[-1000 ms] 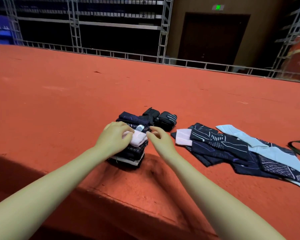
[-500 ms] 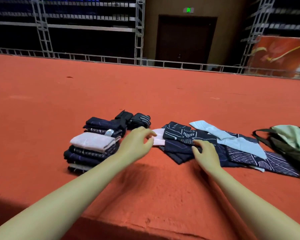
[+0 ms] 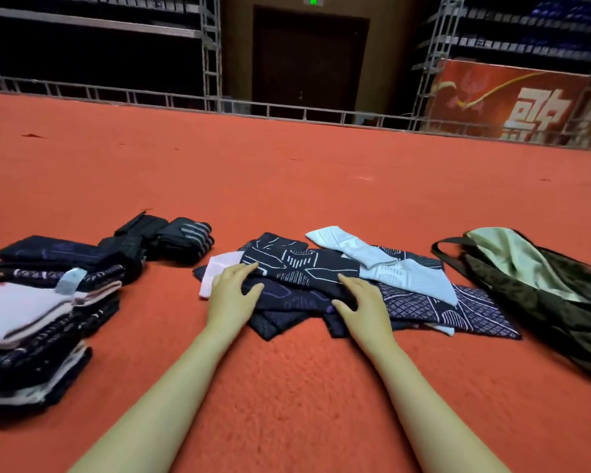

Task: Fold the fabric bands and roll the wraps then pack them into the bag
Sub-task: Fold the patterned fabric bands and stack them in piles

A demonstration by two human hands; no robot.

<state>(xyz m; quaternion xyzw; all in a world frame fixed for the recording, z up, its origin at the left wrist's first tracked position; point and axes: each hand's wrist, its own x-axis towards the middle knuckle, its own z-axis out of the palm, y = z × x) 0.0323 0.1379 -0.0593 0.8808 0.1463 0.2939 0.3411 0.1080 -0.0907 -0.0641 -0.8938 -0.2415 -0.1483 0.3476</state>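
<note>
A loose heap of unfolded fabric bands (image 3: pixel 301 271) lies in the middle of the red carpet: dark patterned ones, a pale blue one (image 3: pixel 400 271) and a pink one (image 3: pixel 220 268). My left hand (image 3: pixel 231 295) rests on the heap's left end, fingers spread over the pink and dark bands. My right hand (image 3: pixel 362 302) lies on the dark bands to the right, thumb out toward the left. A stack of folded bands (image 3: pixel 31 322) stands at the left, pink on top. Behind it lie rolled black wraps (image 3: pixel 181 238). The open olive bag (image 3: pixel 539 285) lies at the right.
The red carpet (image 3: pixel 287 172) stretches far ahead to a low metal rail (image 3: pixel 287 112). Truss towers, a dark door and a red banner (image 3: pixel 512 100) stand beyond it. A second folded dark stack (image 3: pixel 58 257) sits behind the pink-topped one.
Both hands left the folded stack and moved right onto the unfolded heap. The view swung right and closer, bringing the bag into sight.
</note>
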